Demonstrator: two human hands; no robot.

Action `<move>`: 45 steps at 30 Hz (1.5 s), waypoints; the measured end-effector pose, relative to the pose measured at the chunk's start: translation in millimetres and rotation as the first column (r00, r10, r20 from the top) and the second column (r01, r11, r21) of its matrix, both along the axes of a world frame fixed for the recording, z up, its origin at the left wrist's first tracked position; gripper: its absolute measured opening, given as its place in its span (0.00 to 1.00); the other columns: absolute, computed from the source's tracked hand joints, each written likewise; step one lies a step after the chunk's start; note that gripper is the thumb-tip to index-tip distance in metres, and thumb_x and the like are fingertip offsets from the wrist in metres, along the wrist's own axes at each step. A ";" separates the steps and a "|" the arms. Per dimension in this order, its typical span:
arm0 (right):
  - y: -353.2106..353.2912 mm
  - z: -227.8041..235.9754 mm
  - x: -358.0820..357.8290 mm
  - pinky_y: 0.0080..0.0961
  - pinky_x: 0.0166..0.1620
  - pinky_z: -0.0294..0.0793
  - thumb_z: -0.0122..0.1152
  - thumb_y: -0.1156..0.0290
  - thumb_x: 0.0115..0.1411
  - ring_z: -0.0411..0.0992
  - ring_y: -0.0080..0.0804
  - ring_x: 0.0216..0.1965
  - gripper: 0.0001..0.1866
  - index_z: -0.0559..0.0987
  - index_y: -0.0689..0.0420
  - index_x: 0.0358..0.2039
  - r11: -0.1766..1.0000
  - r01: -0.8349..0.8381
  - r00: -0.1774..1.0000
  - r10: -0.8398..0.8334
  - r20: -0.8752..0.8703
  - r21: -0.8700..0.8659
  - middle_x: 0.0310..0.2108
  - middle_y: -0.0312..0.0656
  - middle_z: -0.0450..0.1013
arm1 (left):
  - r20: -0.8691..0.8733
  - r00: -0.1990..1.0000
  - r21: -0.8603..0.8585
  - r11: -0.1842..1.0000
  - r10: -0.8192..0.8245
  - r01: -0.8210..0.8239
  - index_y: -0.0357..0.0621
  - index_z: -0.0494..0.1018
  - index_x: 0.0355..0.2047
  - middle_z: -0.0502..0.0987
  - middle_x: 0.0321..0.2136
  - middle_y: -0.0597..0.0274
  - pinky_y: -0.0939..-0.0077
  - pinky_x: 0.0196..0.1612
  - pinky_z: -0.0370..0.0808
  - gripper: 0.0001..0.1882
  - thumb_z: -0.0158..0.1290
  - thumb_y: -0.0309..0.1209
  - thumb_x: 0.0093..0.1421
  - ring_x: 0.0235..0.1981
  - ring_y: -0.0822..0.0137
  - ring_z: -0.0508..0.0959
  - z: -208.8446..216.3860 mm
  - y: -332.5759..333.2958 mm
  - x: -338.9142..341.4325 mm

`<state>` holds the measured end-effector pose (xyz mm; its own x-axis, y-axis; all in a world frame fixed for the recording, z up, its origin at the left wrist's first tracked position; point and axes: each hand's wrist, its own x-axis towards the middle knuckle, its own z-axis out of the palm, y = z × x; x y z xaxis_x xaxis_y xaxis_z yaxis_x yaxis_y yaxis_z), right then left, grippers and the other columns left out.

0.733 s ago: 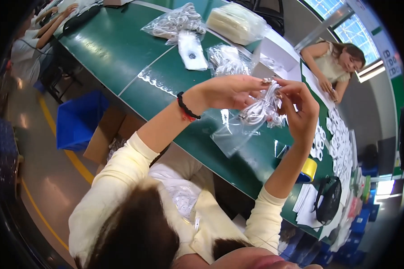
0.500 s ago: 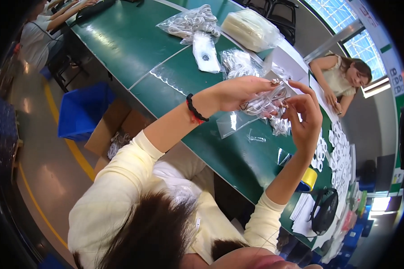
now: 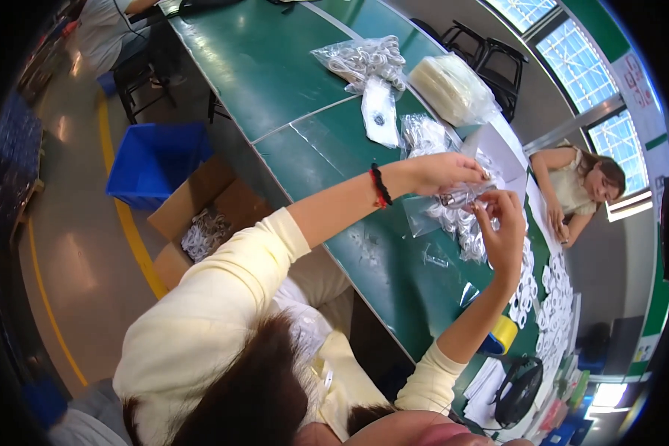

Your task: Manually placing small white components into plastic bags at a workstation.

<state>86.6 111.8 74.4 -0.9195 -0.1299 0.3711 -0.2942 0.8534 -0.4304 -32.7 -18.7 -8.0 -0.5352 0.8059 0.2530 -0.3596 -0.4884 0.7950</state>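
My left hand [image 3: 447,172] reaches over the green table, its fingers closed on the top of a small transparent plastic bag [image 3: 422,215]. Something white and coiled, seemingly a cable, shows inside it. From the right, my right hand [image 3: 504,227] pinches the same bag's edge between thumb and fingertips. The fingers partly hide the bag's opening. Just beneath and beyond my hands lie bundled white cables [image 3: 464,236] and another bag of white cables [image 3: 424,135]. A loose scrap of transparent film [image 3: 435,258] rests on the tabletop.
Farther back are a large bag of cables [image 3: 375,59], a white packet [image 3: 380,115] and a wrapped cream stack [image 3: 453,89]. White ring-shaped pieces [image 3: 554,305], yellow tape [image 3: 504,334] and a black fan [image 3: 518,390] sit rightward. Left stand a blue bin [image 3: 152,167] and a cardboard box [image 3: 193,197]. A co-worker [image 3: 580,189] sits opposite.
The view has shifted, so the table sits lower and further right. My hands have drawn closer together at the bag, and my right fingers have gone from spread to pinched.
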 end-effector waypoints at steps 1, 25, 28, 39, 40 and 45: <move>2.5 -2.4 -0.2 0.16 0.32 0.66 0.59 0.80 0.50 0.65 0.21 0.27 0.06 0.72 0.63 0.30 1.000 -0.012 1.000 0.012 -0.004 0.006 0.28 0.37 0.65 | -0.055 0.998 -0.035 0.999 -0.014 0.012 0.43 0.68 0.42 0.74 0.34 0.68 0.90 0.27 0.68 0.11 0.48 0.32 0.61 0.27 0.83 0.72 -4.7 5.7 -3.3; 24.0 -46.6 -34.6 0.14 0.30 0.65 0.61 0.79 0.50 0.62 0.20 0.29 0.09 0.69 0.62 0.29 0.966 -0.087 0.983 0.123 0.134 -0.245 0.32 0.35 0.60 | -0.013 0.979 0.010 0.979 0.203 -0.202 0.42 0.70 0.40 0.74 0.29 0.66 0.85 0.23 0.67 0.11 0.51 0.33 0.59 0.27 0.78 0.71 -37.9 18.3 -5.7; 17.2 -46.2 -36.9 0.15 0.30 0.65 0.61 0.79 0.50 0.62 0.20 0.30 0.09 0.68 0.62 0.29 0.958 -0.101 0.982 0.139 0.125 -0.269 0.32 0.35 0.61 | 0.013 0.979 0.040 0.979 0.201 -0.202 0.42 0.69 0.41 0.74 0.29 0.66 0.85 0.23 0.66 0.12 0.51 0.33 0.59 0.27 0.79 0.71 -41.4 15.1 -7.7; 14.6 -38.0 -30.7 0.15 0.33 0.68 0.56 0.81 0.52 0.63 0.19 0.32 0.07 0.69 0.62 0.32 0.975 -0.087 0.993 0.102 0.065 -0.204 0.35 0.36 0.62 | 0.093 0.994 0.103 0.993 0.051 -0.061 0.47 0.64 0.44 0.72 0.36 0.64 0.82 0.29 0.71 0.15 0.53 0.34 0.58 0.29 0.74 0.73 -31.1 5.4 -6.8; 13.5 -36.1 -30.2 0.15 0.33 0.68 0.56 0.81 0.52 0.63 0.19 0.32 0.07 0.69 0.62 0.32 0.975 -0.087 0.993 0.102 0.064 -0.202 0.35 0.36 0.62 | 0.092 0.994 0.104 0.993 0.051 -0.060 0.47 0.64 0.44 0.72 0.36 0.64 0.82 0.29 0.71 0.15 0.53 0.34 0.58 0.29 0.74 0.73 -31.2 5.9 -7.3; 3.8 -24.7 -23.7 0.17 0.33 0.63 0.57 0.76 0.52 0.64 0.22 0.33 0.05 0.70 0.60 0.27 0.982 -0.190 0.982 0.190 0.011 -0.014 0.42 0.38 0.64 | -0.095 0.975 0.098 0.976 0.203 -0.194 0.47 0.64 0.45 0.72 0.32 0.64 0.85 0.28 0.68 0.18 0.55 0.33 0.56 0.28 0.76 0.71 -34.6 6.9 -9.8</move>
